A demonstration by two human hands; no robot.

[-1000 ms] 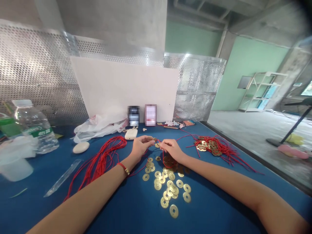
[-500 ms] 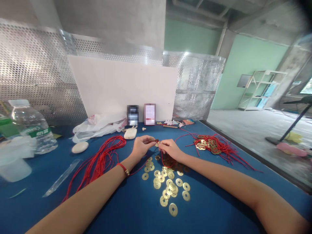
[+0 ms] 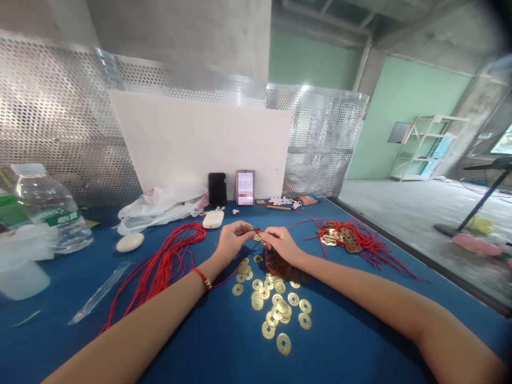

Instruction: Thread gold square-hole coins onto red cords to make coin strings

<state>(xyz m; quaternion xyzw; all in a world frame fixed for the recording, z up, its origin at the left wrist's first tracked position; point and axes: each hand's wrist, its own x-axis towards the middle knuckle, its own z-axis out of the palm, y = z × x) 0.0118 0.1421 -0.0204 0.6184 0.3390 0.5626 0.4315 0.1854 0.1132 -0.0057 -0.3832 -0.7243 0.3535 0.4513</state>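
Note:
My left hand (image 3: 234, 239) is closed in a pinch on a coin (image 3: 257, 236) with red cord around it, at the middle of the table. My right hand (image 3: 281, 242) pinches red cord (image 3: 266, 260) right beside that coin, and the cord hangs below its fingertips. Loose gold coins (image 3: 281, 306) with square holes lie spread below the hands. A bundle of red cords (image 3: 166, 261) rests left of my left forearm. To the right lies a heap of coins tied with red cord (image 3: 346, 238).
A white case (image 3: 213, 219) and two phones (image 3: 217, 189) stand behind the hands. At the left are a plastic bag (image 3: 160, 212), a water bottle (image 3: 56, 213), a cup (image 3: 24, 274), a white oval object (image 3: 130, 242) and a clear strip (image 3: 100, 293).
The left phone's screen, blurred before, now shows black. Both hands have barely moved and keep their pinch close together.

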